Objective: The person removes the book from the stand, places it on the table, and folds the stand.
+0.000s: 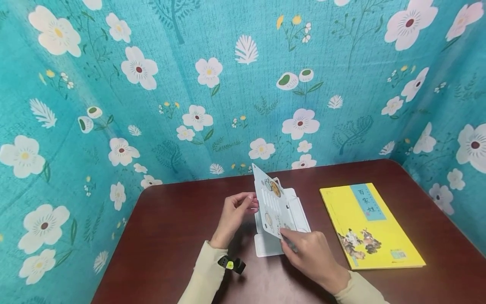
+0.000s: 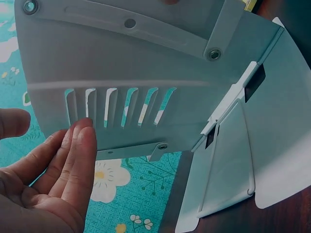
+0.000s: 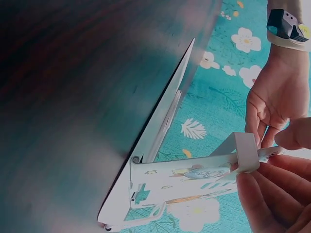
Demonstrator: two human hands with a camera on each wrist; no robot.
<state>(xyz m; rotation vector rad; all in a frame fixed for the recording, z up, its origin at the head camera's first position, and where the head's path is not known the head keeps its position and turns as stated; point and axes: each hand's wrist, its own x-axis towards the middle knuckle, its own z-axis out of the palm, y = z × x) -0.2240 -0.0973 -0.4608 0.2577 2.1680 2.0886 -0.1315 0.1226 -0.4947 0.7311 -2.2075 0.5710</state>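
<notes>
A white metal folding book stand (image 1: 268,249) stands on the table, its printed panel (image 1: 271,200) swung up steeply from the base. My right hand (image 1: 317,258) pinches the panel's near edge between thumb and fingers, beside a bent lip (image 3: 248,153) in the right wrist view. My left hand (image 1: 233,214) is at the panel's left side. In the left wrist view its fingers (image 2: 83,150) are nearly straight, their tips right at the slots in the panel's grey back (image 2: 121,53), with the thumb held apart. A hinge (image 2: 228,107) joins panel and base.
A yellow book (image 1: 402,228) with a blue title patch lies flat to the right of the stand. The dark red-brown table (image 1: 171,236) meets a teal flowered cloth (image 1: 228,88) at the back and sides. A black band (image 1: 231,264) is on the left wrist.
</notes>
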